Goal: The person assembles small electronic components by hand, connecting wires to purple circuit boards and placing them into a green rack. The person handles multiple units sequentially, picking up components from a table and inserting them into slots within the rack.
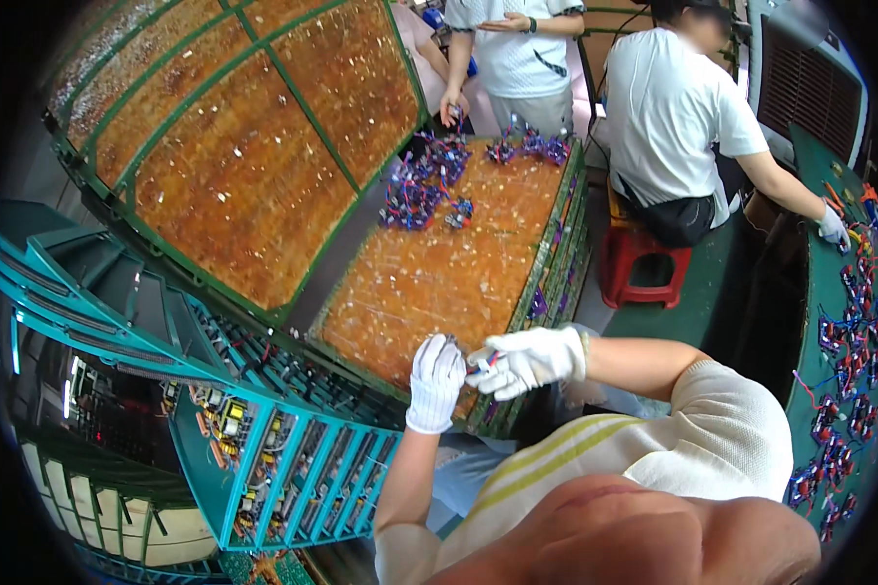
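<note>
Both my hands wear white knit gloves and meet over the near edge of an orange-brown, worn board (439, 283). My right hand (532, 363) is closed, pinching a small part with red and blue wires (480, 365). Up against it, my left hand (437, 378) is closed too; a dark grey bit shows at its fingertips, and the rest of what it holds is hidden. Farther back on the same board lies a pile of small wired parts (415, 195), mostly purple, blue and red. A smaller group (541, 148) sits at its far right corner.
A large green-framed panel (234, 166) slants up at the left. Teal racks (293, 478) holding circuit boards stand below it. Two people stand at the far end; another person (663, 127) sits on a red stool (644, 265) by a green bench (810, 322) strewn with wired parts.
</note>
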`<action>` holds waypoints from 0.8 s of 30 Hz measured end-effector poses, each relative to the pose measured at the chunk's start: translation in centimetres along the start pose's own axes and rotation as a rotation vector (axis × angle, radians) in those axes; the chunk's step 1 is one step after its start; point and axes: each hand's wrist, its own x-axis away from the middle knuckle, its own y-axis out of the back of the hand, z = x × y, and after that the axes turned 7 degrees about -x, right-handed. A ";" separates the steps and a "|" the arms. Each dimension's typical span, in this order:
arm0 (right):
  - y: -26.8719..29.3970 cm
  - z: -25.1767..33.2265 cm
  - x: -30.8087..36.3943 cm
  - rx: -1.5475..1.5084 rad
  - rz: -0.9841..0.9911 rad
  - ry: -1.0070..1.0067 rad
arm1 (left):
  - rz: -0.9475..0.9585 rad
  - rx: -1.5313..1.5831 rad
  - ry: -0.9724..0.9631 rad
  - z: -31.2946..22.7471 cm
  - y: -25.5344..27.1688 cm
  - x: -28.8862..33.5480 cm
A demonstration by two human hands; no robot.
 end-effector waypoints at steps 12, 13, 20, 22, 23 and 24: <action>-0.8 -2.5 1.5 -0.225 0.302 -0.218 | -0.117 0.061 -0.070 -2.3 0.9 -4.4; -1.0 -2.7 1.9 -0.324 0.397 -0.342 | -0.161 0.130 -0.052 -3.3 1.4 -5.9; -2.3 1.1 6.4 0.626 -0.186 -0.039 | 0.143 0.002 -0.039 -3.2 1.4 -9.9; 0.4 4.1 7.1 1.632 -0.188 0.286 | 0.556 0.212 0.010 -2.9 1.3 -10.1; 2.1 5.7 7.7 2.358 0.042 0.687 | 0.711 0.402 0.014 -2.3 0.2 -9.1; 0.3 6.4 7.5 2.657 0.034 0.643 | 0.893 0.812 0.178 -1.8 -0.2 -8.7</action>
